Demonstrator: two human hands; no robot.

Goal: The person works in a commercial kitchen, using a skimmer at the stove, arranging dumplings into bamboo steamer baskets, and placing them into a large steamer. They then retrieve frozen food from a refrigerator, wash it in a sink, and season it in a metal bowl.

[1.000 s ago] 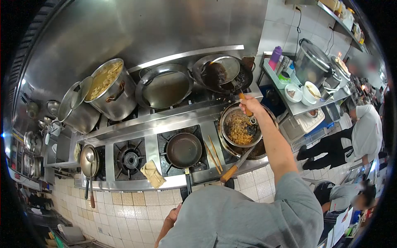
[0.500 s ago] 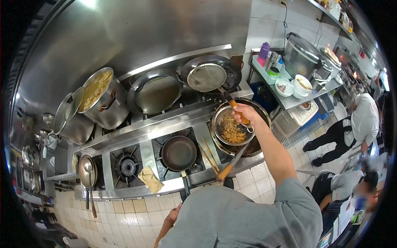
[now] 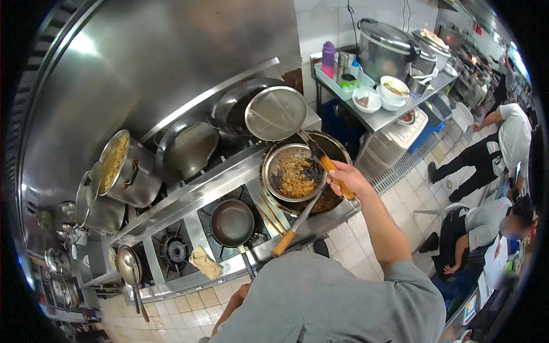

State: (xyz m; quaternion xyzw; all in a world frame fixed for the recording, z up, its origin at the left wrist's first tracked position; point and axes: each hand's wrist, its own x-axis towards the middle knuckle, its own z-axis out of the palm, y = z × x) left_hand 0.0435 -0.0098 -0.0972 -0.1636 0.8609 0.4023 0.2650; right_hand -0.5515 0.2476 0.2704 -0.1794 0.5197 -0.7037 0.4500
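My right hand [image 3: 349,178] is closed around the wooden handle of a round fine-mesh strainer [image 3: 276,113]. The strainer's flat mesh is held up near the back wok [image 3: 231,108]. Below the handle, a metal bowl [image 3: 286,182] of browned fried bits and darker pieces rests in a larger wok [image 3: 337,150]. A wooden-handled ladle or turner [image 3: 284,243] leans at the wok's front edge, its far end hard to see. My left hand [image 3: 241,292] is low by my body, near the frying pan's handle [image 3: 247,264]; its fingers are mostly hidden.
A frying pan [image 3: 232,223] sits on a front burner, with long chopsticks [image 3: 271,216] to its right and a folded cloth [image 3: 205,263] to its left. Stockpots [image 3: 126,171] stand at the left. A side table [image 3: 394,117] holds bowls and cookers. Two people are at the right.
The view has turned, so the stove appears further left. My right hand still grips the strainer, whose mesh looks larger and nearer and shows less over the back wok.
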